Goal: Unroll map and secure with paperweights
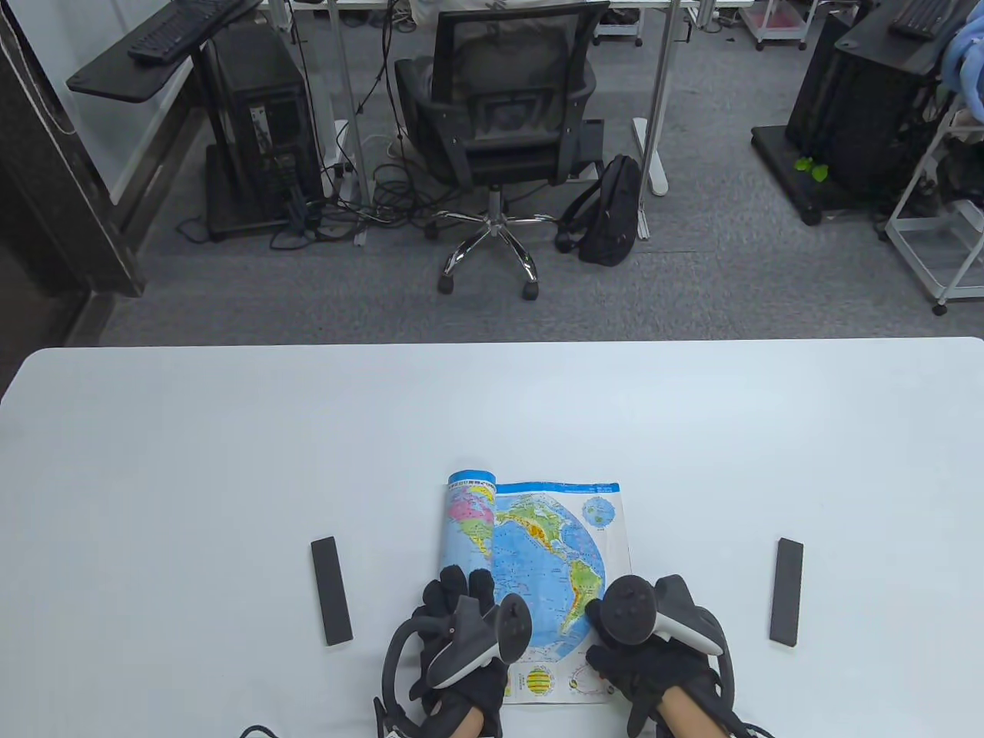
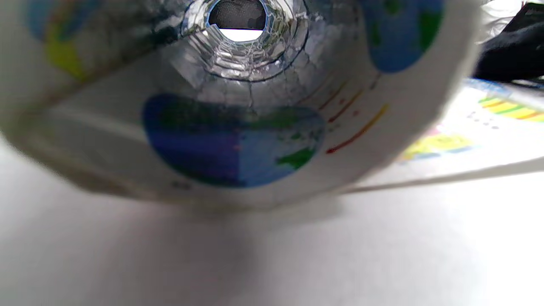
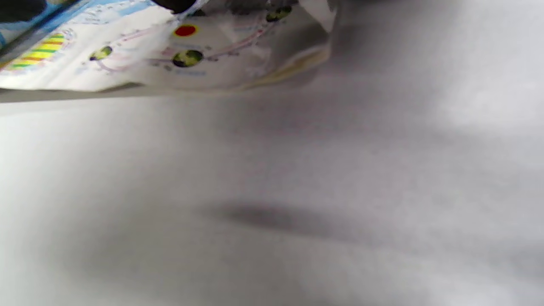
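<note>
A coloured world map (image 1: 547, 553) lies partly unrolled at the table's near middle. Its rolled part (image 1: 461, 523) stands along the map's left side. My left hand (image 1: 457, 590) rests its fingers on the near end of that roll. The left wrist view looks straight into the roll's open end (image 2: 238, 140). My right hand (image 1: 615, 661) presses down the flat map's near right corner; a fingertip (image 3: 174, 3) shows on the paper (image 3: 127, 59). Two black bar paperweights lie on the table, one left of the map (image 1: 332, 590), one to the right (image 1: 786, 592), both untouched.
The white table (image 1: 231, 461) stretches wide to both sides and behind the map. Beyond its far edge stand an office chair (image 1: 500, 131), a black backpack (image 1: 611, 207) and desks on grey carpet.
</note>
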`<state>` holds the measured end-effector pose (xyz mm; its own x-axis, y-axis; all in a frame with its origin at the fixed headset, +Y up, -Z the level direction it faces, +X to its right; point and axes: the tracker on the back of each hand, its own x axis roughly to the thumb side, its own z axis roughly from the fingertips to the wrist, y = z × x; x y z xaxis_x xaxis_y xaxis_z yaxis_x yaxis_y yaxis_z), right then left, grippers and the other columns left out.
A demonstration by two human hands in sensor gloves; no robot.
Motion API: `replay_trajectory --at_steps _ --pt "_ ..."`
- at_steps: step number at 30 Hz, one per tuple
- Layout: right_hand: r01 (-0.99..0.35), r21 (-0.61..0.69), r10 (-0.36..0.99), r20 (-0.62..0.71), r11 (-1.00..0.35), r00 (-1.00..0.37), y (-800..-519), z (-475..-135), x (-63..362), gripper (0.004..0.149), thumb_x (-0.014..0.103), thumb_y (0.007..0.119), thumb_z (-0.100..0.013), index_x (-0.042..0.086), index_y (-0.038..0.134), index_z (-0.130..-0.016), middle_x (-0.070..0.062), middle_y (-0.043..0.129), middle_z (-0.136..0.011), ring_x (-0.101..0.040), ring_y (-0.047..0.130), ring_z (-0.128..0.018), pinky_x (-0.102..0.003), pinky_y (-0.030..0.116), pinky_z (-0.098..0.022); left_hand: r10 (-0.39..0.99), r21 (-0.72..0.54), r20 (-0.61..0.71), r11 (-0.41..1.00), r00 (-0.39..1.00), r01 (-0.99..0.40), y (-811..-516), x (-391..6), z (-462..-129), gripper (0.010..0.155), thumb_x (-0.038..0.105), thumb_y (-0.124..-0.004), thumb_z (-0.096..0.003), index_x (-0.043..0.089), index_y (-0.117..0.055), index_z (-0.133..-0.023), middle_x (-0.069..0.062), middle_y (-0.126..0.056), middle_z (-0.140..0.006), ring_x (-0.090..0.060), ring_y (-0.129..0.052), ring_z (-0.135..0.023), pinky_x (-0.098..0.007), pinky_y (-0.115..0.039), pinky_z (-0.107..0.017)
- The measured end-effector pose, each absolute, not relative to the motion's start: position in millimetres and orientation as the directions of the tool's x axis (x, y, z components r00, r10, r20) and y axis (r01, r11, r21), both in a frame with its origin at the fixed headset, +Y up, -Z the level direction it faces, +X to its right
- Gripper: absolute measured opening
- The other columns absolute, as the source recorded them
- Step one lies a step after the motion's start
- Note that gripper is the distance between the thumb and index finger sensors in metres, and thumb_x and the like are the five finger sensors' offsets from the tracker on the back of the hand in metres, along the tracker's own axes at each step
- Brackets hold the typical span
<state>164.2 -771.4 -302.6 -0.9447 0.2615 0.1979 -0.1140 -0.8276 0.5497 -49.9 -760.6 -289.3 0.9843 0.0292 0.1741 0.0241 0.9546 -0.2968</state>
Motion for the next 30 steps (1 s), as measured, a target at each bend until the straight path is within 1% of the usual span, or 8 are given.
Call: replay_trajectory --at_steps 3,5,6,8,11,14,23,30 --pt "-0.126 0.549 0.269 0.188 -0.826 -0.945 -770 -304 165 0.057 0.033 0.063 -0.06 0.01 0.035 -0.105 -0.034 0.013 -0.105 -0.058 0.007 -0.086 -0.07 0.011 -0.052 0.055 -0.273 0.213 0.962 0.976 0.005 -754 -52 -288 0.078 0.04 -0.067 -0.0564 0.02 -0.01 -0.106 -0.027 -0.005 -0.108 -0.057 -0.021 -0.096 -0.068 -0.038 -0.067" --pt "-0.148 0.551 0.288 0.177 -0.821 -0.941 -770 -305 168 0.056 0.032 0.063 -0.06 0.009 0.037 -0.104 -0.034 0.013 -0.105 -0.058 0.007 -0.086 -0.07 0.011 -0.052 0.055 -0.243 0.3 0.97 0.952 0.02 -749 -50 -286 0.076 0.033 -0.068 -0.0555 0.029 -0.011 -0.106 -0.013 0.003 -0.11 -0.049 -0.002 -0.095 -0.066 -0.026 -0.069" --pt "-0.157 0.551 0.294 0.17 -0.82 -0.941 -769 -306 169 0.056 0.032 0.063 -0.06 0.009 0.038 -0.104 -0.033 0.014 -0.105 -0.058 0.007 -0.086 -0.07 0.011 -0.052 0.04 -0.222 0.354 0.974 0.934 0.043 -746 -48 -285 0.074 0.028 -0.068 -0.0547 0.032 -0.016 -0.106 -0.007 0.002 -0.11 -0.043 0.003 -0.095 -0.064 -0.02 -0.069" --pt "-0.182 0.552 0.314 0.153 -0.814 -0.937 -769 -307 174 0.055 0.032 0.063 -0.06 0.008 0.039 -0.104 -0.033 0.014 -0.105 -0.058 0.008 -0.086 -0.069 0.011 -0.053 -0.031 -0.168 0.423 0.979 0.906 0.112 -740 -45 -283 0.068 0.021 -0.069 -0.0528 0.035 -0.031 -0.108 -0.002 -0.013 -0.115 -0.035 -0.002 -0.099 -0.06 -0.018 -0.07" --pt "-0.218 0.549 0.34 0.13 -0.807 -0.931 -767 -308 181 0.054 0.031 0.063 -0.06 0.005 0.042 -0.103 -0.031 0.015 -0.105 -0.057 0.008 -0.087 -0.069 0.011 -0.053 -0.079 -0.156 0.406 0.975 0.911 0.155 -735 -45 -281 0.06 0.017 -0.067 -0.0515 0.03 -0.049 -0.108 -0.007 -0.039 -0.117 -0.035 -0.02 -0.105 -0.059 -0.022 -0.071" --pt "-0.244 0.548 0.359 0.112 -0.801 -0.927 -766 -309 188 0.053 0.031 0.063 -0.06 0.004 0.045 -0.102 -0.031 0.017 -0.105 -0.057 0.01 -0.087 -0.069 0.012 -0.053 -0.059 -0.175 0.349 0.976 0.935 0.127 -734 -52 -284 0.059 0.016 -0.065 -0.0514 0.026 -0.051 -0.107 -0.01 -0.043 -0.116 -0.039 -0.033 -0.105 -0.059 -0.031 -0.072" --pt "-0.316 0.523 0.398 0.048 -0.792 -0.916 -762 -313 203 0.052 0.03 0.062 -0.06 -0.002 0.051 -0.099 -0.032 0.024 -0.106 -0.058 0.014 -0.088 -0.07 0.015 -0.053 0.095 -0.31 0.158 0.95 0.983 -0.042 -748 -87 -293 0.067 0.041 -0.064 -0.0566 0.015 -0.034 -0.111 -0.023 -0.026 -0.114 -0.051 -0.04 -0.101 -0.064 -0.041 -0.068" --pt "-0.302 0.517 0.382 0.053 -0.801 -0.923 -763 -311 202 0.055 0.03 0.062 -0.06 -0.006 0.047 -0.1 -0.034 0.022 -0.105 -0.059 0.015 -0.087 -0.07 0.015 -0.053 0.146 -0.377 0.09 0.921 0.985 -0.102 -765 -94 -298 0.076 0.046 -0.063 -0.0569 0.009 -0.022 -0.109 -0.034 -0.018 -0.108 -0.055 -0.04 -0.098 -0.066 -0.044 -0.066"
